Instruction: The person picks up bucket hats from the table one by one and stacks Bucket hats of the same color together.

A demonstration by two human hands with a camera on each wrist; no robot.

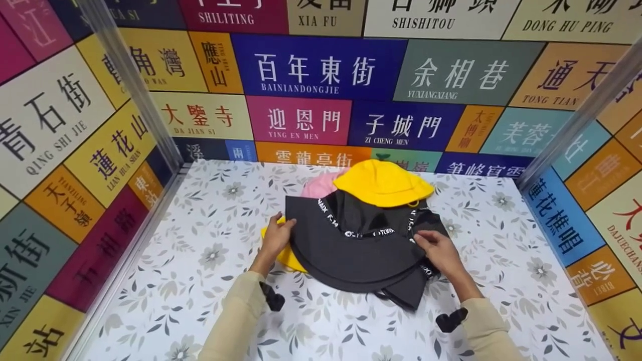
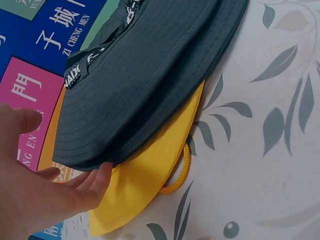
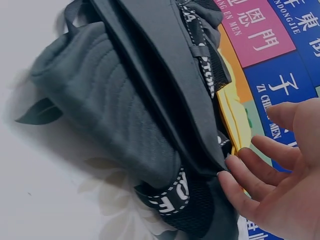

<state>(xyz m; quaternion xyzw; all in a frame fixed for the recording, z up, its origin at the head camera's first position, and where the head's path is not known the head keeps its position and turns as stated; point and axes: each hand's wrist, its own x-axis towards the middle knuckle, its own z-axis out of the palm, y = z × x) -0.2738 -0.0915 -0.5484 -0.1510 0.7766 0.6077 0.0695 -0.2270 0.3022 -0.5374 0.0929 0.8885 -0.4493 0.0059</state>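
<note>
A dark grey hat (image 1: pixel 351 260) with a wide brim and white-lettered band lies on a pile of hats. At the brim's left edge, my left hand (image 1: pixel 277 235) touches it with its fingertips; the left wrist view shows the thumb raised apart from the fabric. My right hand (image 1: pixel 444 250) is by the brim's right end, fingers loosely extended, fingertips at the edge in the right wrist view. Beneath the brim on the left, a yellow hat (image 2: pixel 145 185) with a yellow cord sticks out. Another dark cap (image 3: pixel 125 105) with stitched visor lies under the right side.
Behind the dark hat sit a yellow bucket hat (image 1: pixel 383 183) and a partly hidden pink hat (image 1: pixel 321 184). The table (image 1: pixel 210 311) has a white leaf-patterned cover. Walls with colourful sign panels (image 1: pixel 316 67) enclose its back and sides, with metal posts (image 1: pixel 150 110) at the corners.
</note>
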